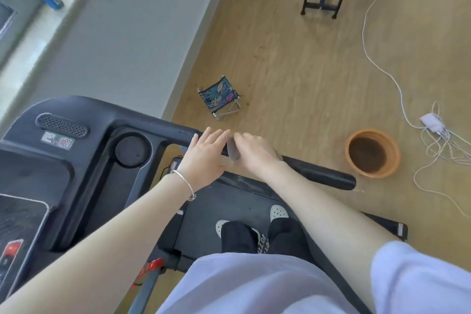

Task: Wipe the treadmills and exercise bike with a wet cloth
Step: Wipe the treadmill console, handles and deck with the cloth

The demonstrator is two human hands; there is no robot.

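While the person stood on the treadmill, its handrail ran from the console down to the right. The right hand pressed a grey cloth (partly hidden) on it; the left hand, fingers straight, rested just beside.

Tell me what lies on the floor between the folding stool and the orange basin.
Head view: only bare wooden floor between the folding stool and the orange basin.

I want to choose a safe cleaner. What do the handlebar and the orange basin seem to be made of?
The handlebar looks padded with matte black foam or rubber: dull, no glare. The orange basin looks like smooth plastic, judging by its even colour and thin rim; clay cannot be excluded.
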